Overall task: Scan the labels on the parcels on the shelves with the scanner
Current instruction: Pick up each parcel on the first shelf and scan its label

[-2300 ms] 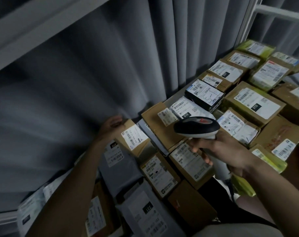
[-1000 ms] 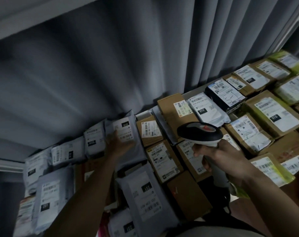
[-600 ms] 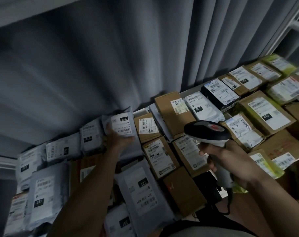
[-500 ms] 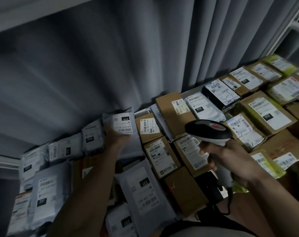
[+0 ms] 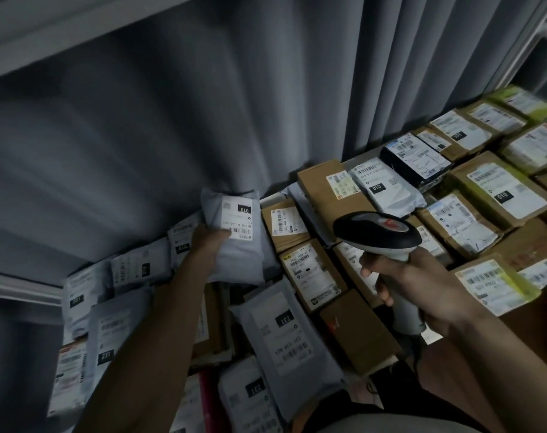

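My left hand [image 5: 207, 245] grips a grey poly-bag parcel [image 5: 237, 245] at its left edge, at the back of the shelf; its white label reads 010, and my thumb lies on the label's lower corner. My right hand [image 5: 419, 287] holds the handheld scanner [image 5: 376, 234] by its pale handle. The scanner's black head with a red mark hovers over brown cardboard parcels [image 5: 311, 273], to the right of the grey bag. Labelled boxes and bags cover the shelf.
A grey pleated curtain [image 5: 234, 104] hangs right behind the parcels. A pale shelf board [image 5: 62, 32] runs overhead at upper left. More grey bags [image 5: 284, 326] lie at front left, and brown boxes [image 5: 500, 195] at right. A white rack post [image 5: 522, 42] stands at far right.
My left hand has left the small brown box and taken hold of the grey 010 bag to its left, raising it slightly. The scanner has shifted a little rightwards.
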